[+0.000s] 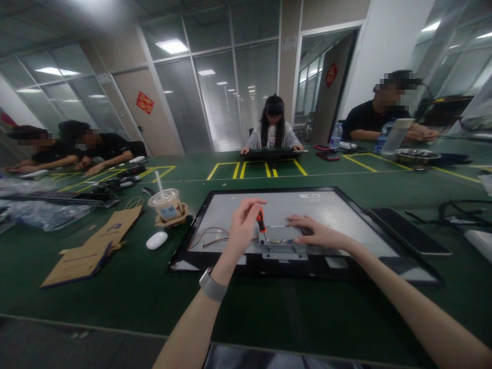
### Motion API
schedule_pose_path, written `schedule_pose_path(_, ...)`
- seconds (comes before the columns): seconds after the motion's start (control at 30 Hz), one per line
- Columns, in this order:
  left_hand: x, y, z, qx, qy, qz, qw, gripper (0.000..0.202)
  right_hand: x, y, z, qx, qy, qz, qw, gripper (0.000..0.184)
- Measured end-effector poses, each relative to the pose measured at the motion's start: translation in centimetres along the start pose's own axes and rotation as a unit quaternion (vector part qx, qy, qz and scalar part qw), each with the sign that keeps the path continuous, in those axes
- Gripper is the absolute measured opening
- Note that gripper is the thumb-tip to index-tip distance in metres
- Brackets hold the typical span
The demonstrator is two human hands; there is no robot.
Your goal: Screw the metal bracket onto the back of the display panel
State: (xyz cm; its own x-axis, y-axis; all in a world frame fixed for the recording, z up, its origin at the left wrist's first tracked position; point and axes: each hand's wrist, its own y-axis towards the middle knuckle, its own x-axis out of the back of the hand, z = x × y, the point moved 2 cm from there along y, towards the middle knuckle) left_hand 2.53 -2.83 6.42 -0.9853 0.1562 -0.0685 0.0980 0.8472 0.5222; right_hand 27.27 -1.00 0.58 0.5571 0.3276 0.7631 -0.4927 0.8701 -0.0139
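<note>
My left hand point(246, 220), with a watch on its wrist, grips the handle of a screwdriver point(261, 220) with an orange and black handle. Its shaft points down at a metal bracket point(284, 251) along the near side of a flat display panel point(226, 205). My right hand point(319, 233) lies with fingers spread over the right part of the bracket and the panel's grey back. Something dark shows under its fingers, mostly covered. A few thin cables point(211, 233) run across the panel to the left of the bracket.
Left of the panel are a white mouse point(157, 240), a drink cup point(167, 205) in a cardboard holder and a brown paper bag point(92, 246). A dark phone-like slab point(409, 230) lies to the right. Across the table a person point(273, 128) holds another dark panel point(272, 154).
</note>
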Motion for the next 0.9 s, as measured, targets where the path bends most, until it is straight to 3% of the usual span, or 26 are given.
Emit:
schedule_pose_path(0.17, -0.23, 0.09, 0.63, 0.048, -0.122, 0.01, 0.991, 0.026, 0.01, 0.02, 0.02, 0.005, 0.002, 0.0, 1.0, 0.073)
schedule_pose_path(0.3, 0.11, 0.08, 0.51, 0.015, -0.045, -0.034, 0.998, 0.024, 0.07, -0.09, 0.26, 0.001, 0.01, 0.0, 1.0, 0.074)
schedule_pose_path(0.4, 0.38, 0.15, 0.49, 0.002, 0.001, -0.031, 1.0, 0.026, 0.1, -0.14, 0.28, -0.009, 0.012, 0.005, 1.0, 0.074)
schedule_pose_path(0.67, -0.06, 0.17, 0.66, 0.035, -0.106, -0.007, 0.994, 0.029, -0.03, 0.02, -0.09, 0.006, 0.006, -0.002, 1.0, 0.073)
schedule_pose_path(0.9, 0.17, 0.07, 0.81, 0.031, -0.048, -0.031, 0.998, 0.022, -0.07, 0.01, -0.04, 0.003, 0.007, -0.004, 1.0, 0.073)
